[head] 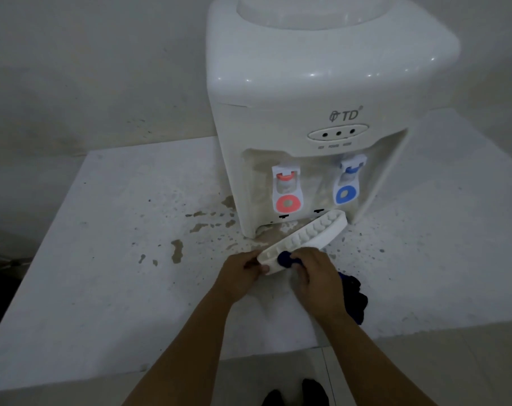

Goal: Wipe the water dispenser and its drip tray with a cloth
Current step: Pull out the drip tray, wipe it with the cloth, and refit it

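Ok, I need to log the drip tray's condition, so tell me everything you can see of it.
The drip tray is a long white plastic piece with a grid of rounded openings on top. It is out of the dispenser, lying slantwise in front of it. The left hand grips its near end; the right hand presses a dark blue cloth on it.

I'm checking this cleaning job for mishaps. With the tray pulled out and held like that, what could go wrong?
The drip tray is tilted, gripped by the left hand at one end only, so it might slip or spill leftover water. The cloth in the right hand trails onto the stained table and could pick up grime.
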